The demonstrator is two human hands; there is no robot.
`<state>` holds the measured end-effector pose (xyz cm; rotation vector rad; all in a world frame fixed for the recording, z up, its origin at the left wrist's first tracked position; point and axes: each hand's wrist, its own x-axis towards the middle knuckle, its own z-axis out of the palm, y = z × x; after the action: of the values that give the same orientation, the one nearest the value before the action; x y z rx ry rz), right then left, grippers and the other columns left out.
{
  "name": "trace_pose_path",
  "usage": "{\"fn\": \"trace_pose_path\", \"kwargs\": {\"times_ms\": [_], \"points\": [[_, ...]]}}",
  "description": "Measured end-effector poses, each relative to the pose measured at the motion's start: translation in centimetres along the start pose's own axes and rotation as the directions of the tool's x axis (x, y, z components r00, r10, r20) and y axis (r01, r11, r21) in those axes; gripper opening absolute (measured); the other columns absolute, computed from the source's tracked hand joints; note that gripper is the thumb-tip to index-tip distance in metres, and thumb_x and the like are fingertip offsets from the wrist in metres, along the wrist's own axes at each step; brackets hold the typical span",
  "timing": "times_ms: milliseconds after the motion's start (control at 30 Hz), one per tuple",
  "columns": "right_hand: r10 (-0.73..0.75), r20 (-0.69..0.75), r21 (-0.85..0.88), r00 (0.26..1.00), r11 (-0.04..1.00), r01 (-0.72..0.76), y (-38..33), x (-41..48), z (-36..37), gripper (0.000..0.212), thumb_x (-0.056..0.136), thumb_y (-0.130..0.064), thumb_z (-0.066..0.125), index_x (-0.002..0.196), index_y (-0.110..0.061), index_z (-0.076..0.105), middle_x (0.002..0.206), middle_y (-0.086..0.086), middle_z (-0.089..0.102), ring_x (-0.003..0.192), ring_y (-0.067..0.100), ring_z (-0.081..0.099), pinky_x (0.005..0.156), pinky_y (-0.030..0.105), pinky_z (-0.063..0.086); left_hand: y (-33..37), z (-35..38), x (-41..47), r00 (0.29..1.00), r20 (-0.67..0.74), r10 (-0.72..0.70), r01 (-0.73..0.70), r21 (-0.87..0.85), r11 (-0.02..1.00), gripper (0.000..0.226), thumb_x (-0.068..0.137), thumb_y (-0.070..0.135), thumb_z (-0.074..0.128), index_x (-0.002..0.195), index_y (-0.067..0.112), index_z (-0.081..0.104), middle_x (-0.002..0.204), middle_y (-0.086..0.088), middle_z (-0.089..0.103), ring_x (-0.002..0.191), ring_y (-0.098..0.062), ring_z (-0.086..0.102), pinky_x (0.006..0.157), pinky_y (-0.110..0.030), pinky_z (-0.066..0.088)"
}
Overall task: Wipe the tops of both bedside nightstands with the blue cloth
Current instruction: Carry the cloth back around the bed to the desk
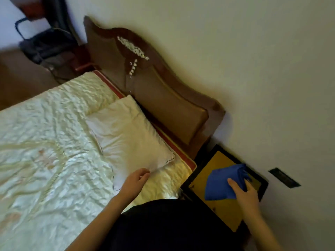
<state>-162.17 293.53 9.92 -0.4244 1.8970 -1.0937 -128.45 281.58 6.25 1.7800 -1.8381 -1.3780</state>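
Observation:
The blue cloth point(222, 182) lies crumpled on the near nightstand point(204, 180), whose top is yellow-brown with a dark frame, at the lower right between bed and wall. My right hand point(244, 195) presses on the cloth's right side, fingers spread over it. My left hand point(135, 180) hovers over the bed by the pillow's near corner, fingers loosely curled, holding nothing. A reddish piece of furniture point(82, 57), possibly the second nightstand, shows blurred at the far end of the headboard.
A bed with a cream quilt point(50, 138) and white pillow point(126, 134) fills the left. The carved brown headboard point(154, 84) stands against the pale wall. A dark wall plate point(284, 178) sits right of the nightstand. A dark chair point(45, 44) stands at the top left.

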Motion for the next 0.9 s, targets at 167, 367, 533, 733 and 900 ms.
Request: {"fn": "trace_pose_path", "kwargs": {"times_ms": [167,367,533,733,900], "points": [[0.001,0.178,-0.181,0.984,0.983,0.032,1.5,1.2,2.3,0.055,0.089,-0.02,0.068,0.139,-0.006,0.049,0.134,0.021,0.057,0.113,0.04,0.057,0.089,0.047,0.047,-6.4,2.4,-8.5,0.934,-0.136,-0.331,0.286,-0.272,0.919,0.022,0.096,0.033,0.049,0.096,0.022,0.068,0.096,0.003,0.07,0.092,-0.015,0.063,0.078,-0.027,0.044],[-0.045,0.529,-0.357,0.847,0.894,0.27,1.5,0.8,5.5,0.047,0.09,-0.018,0.067,0.133,-0.005,0.054,0.121,0.018,0.063,0.098,0.031,0.057,0.083,0.043,0.045,-8.7,8.6,-19.1,0.786,-0.292,-0.545,0.364,-0.493,0.79,0.02,0.094,0.038,0.052,0.09,0.027,0.069,0.092,0.005,0.071,0.091,-0.011,0.065,0.087,-0.035,0.049],[0.018,0.759,-0.376,0.65,0.828,0.416,2.7,-3.5,10.3,0.052,0.088,-0.019,0.07,0.136,-0.007,0.052,0.128,0.014,0.06,0.112,0.036,0.058,0.084,0.041,0.045,-9.1,14.4,-28.9,0.523,-0.443,-0.728,0.358,-0.661,0.659,0.021,0.093,0.041,0.053,0.087,0.029,0.069,0.09,0.007,0.071,0.088,-0.009,0.063,0.082,-0.03,0.048],[0.13,0.954,-0.278,0.268,0.715,0.642,5.6,-13.4,16.4,0.03,0.089,-0.013,0.067,0.118,-0.01,0.061,0.102,0.006,0.067,0.095,0.022,0.065,0.067,0.025,0.048,-9.1,20.1,-41.2,0.126,-0.426,-0.896,0.288,-0.848,0.444,0.014,0.096,0.031,0.052,0.093,0.028,0.065,0.09,0.007,0.066,0.088,-0.016,0.06,0.075,-0.03,0.04],[0.274,0.962,-0.188,0.001,0.659,0.729,9.9,-22.9,19.7,0.017,0.088,-0.009,0.067,0.104,-0.013,0.065,0.09,-0.003,0.068,0.087,0.02,0.064,0.064,0.021,0.05,-8.2,27.8,-48.4,-0.177,-0.216,-0.96,0.026,-0.976,0.215,0.018,0.096,0.027,0.051,0.089,0.026,0.068,0.092,0.0,0.071,0.09,-0.023,0.065,0.082,-0.039,0.05]]}}
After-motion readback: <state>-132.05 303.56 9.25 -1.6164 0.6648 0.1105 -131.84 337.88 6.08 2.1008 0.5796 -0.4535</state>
